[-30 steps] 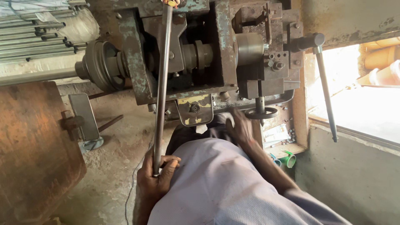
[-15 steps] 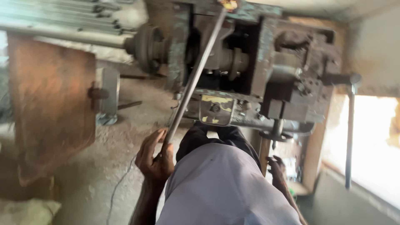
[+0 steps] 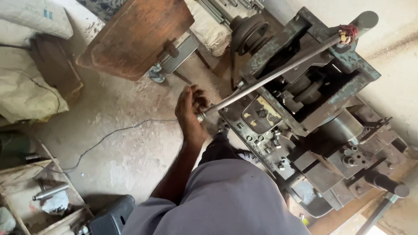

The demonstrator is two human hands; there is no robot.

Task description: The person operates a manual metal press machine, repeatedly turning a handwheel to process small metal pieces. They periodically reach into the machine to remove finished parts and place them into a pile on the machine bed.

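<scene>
Still left hand (image 3: 190, 114) grip clamped on the long lever (image 3: 278, 75), right hand now out of view.

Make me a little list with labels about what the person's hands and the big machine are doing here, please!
Left hand: wrapped around the near end of a long metal lever.
Right hand: not in view.
Lever: runs slanted from the hand up across the machine to a red-wrapped far end.
Machine: worn blue-green metal, with a grooved pulley at its far end.
Loose bits: small bolts or nuts on the machine's front ledge.
Floor: dusty concrete, a thin cable across it.
Nearby: rusty brown plate, white sacks.
</scene>
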